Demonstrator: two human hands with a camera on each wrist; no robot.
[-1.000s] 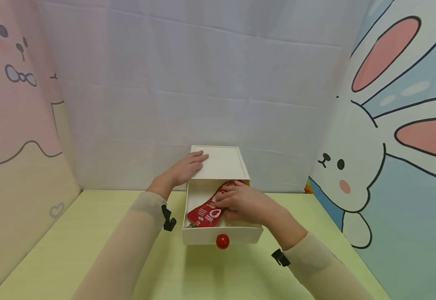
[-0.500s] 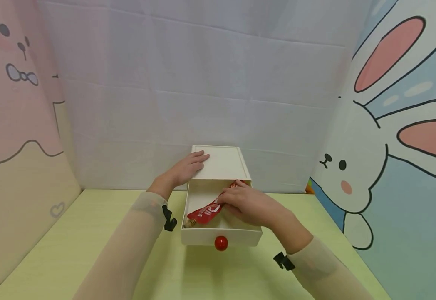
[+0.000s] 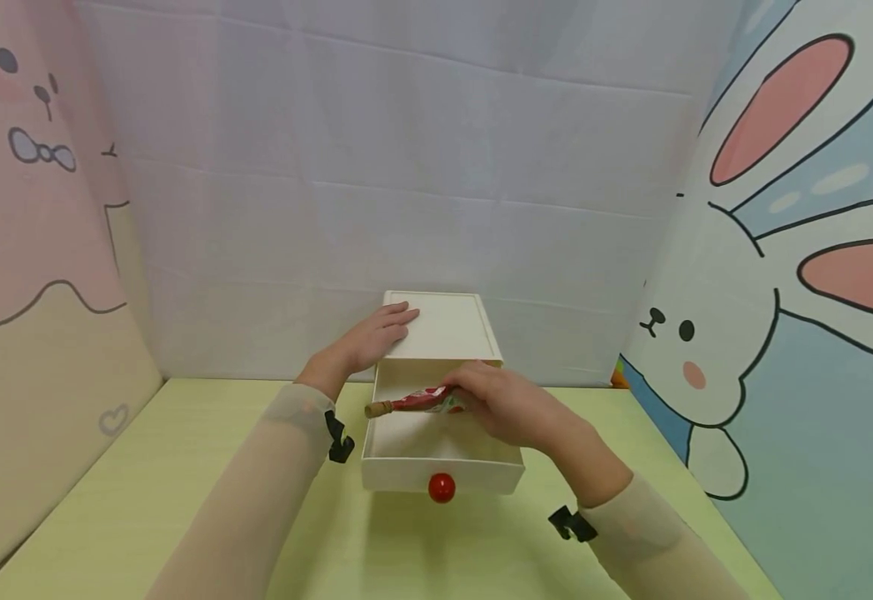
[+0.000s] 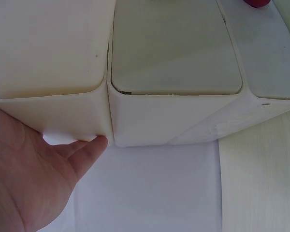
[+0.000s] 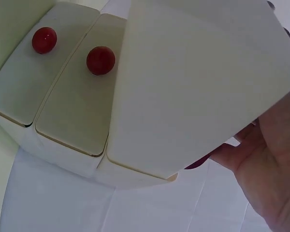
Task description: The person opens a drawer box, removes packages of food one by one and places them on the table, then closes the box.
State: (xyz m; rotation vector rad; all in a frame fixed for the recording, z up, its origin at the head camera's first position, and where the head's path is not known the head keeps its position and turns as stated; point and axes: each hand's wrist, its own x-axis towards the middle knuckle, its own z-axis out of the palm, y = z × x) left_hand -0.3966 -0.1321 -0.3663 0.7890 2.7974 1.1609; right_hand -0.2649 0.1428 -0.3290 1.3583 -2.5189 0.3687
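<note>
A white drawer cabinet (image 3: 444, 323) has its top drawer (image 3: 442, 475) pulled out, a round red knob on its front. Above the drawer's floor, my right hand (image 3: 507, 404) grips a slim red printed pouch (image 3: 425, 400) with a tan tip (image 3: 379, 409) pointing left. In the right wrist view the drawer (image 5: 193, 92) hides most of the pouch; only a dark red sliver (image 5: 198, 163) shows beside the right hand (image 5: 266, 164). My left hand (image 3: 369, 337) rests on the cabinet's top at its left edge, fingers extended. From the left wrist, that hand (image 4: 34, 174) lies against the cabinet side.
Two lower drawers sit closed beneath, with red knobs (image 5: 100, 60) on their fronts. The cabinet stands on a pale yellow-green table (image 3: 241, 467) near a white cloth backdrop (image 3: 406, 167). Printed cartoon panels (image 3: 819, 375) border both sides.
The right hand's fingers have closed round the pouch and raised it off the drawer floor; its tan tip has swung up and back. The left hand has stayed put.
</note>
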